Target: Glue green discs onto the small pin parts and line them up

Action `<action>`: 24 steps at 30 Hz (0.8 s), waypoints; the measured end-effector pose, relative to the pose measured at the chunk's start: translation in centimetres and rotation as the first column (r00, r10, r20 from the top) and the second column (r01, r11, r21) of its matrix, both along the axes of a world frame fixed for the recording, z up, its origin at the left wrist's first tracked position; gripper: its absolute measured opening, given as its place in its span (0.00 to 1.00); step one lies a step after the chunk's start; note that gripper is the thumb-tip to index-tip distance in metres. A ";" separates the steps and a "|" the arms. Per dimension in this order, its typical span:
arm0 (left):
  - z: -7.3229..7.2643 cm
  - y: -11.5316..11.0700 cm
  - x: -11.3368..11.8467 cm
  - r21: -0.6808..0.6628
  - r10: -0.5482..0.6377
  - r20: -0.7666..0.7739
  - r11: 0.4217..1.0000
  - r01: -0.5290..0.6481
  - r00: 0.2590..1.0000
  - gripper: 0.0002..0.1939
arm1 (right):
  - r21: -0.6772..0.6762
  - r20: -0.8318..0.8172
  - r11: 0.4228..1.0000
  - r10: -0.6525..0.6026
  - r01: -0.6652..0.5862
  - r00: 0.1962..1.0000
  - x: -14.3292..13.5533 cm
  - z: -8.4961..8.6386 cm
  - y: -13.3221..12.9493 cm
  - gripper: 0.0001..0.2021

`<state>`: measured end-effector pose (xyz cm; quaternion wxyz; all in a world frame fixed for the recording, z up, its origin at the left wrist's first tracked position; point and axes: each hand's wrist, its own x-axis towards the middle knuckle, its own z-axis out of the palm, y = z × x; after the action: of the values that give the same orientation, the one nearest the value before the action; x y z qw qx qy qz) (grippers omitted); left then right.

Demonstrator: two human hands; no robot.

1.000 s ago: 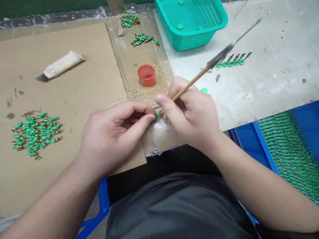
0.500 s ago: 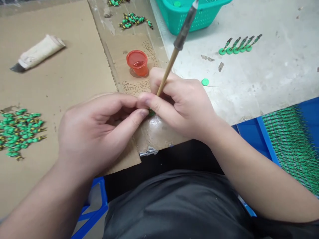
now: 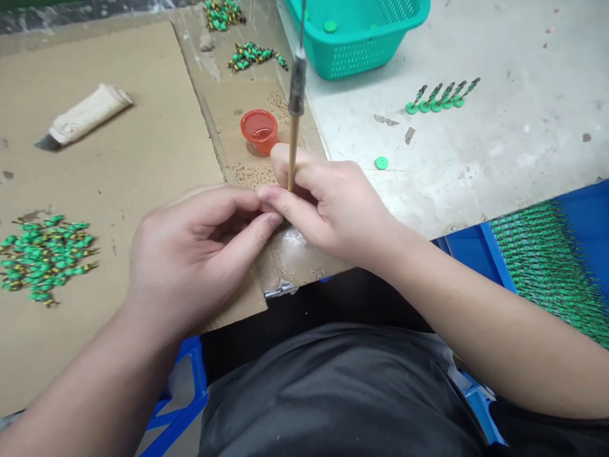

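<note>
Work surface: whitish, stained tabletop (image 3: pixel 499 146) on the right; flat brown cardboard sheet (image 3: pixel 152 127) on the left. At the right edge, a blue plastic crate (image 3: pixel 498 257) holds packed rows of green pieces (image 3: pixel 547 266). Teal-green perforated plastic basket (image 3: pixel 361 54) at the far side.

Left hand (image 3: pixel 190 247): thumb and forefinger drawn to a narrow pinch near the table edge. Contents hidden; cannot tell what is gripped.

Right hand (image 3: pixel 337 203): closed around a tan, wooden-looking stick with dark collar and thin spike (image 3: pixel 295 95), spike up.

Change: one second ago the stick leaned well over to the right and a small round green disc showed at the left fingertips. Now the stick is nearly upright, the right thumb meets the left fingertips, and the disc is out of sight. Presumed location: between the joined fingertips, unconfirmed. Judgement: the hands have gone from working openly at the disc to close finger work over it; the result cannot be checked from this view.

Unchanged: pale wrapped tool with dark blade-like end (image 3: pixel 90 114) on the cardboard sheet; pile of green, yellow and dark pieces (image 3: pixel 50 257) nearby; translucent red cup with liquid (image 3: pixel 265 143) just beyond the hands; row of five green discs with dark stalks (image 3: pixel 436 106) on the tabletop; single flat green button-like disc (image 3: pixel 381 163), apart from the row.
</note>
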<state>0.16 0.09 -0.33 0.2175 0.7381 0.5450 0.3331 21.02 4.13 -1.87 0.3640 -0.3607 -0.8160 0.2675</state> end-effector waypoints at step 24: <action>6.6 -2.0 -1.3 0.091 -0.196 0.453 0.981 0.173 0.870 0.10 | -0.414 -0.232 0.887 -0.319 0.204 0.919 2.3 0.5 -4.2 0.20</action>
<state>-1.17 -1.95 6.26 0.3534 0.6918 0.3968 0.4889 23.36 -0.08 -1.35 0.4368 -0.4886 -0.6281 0.4194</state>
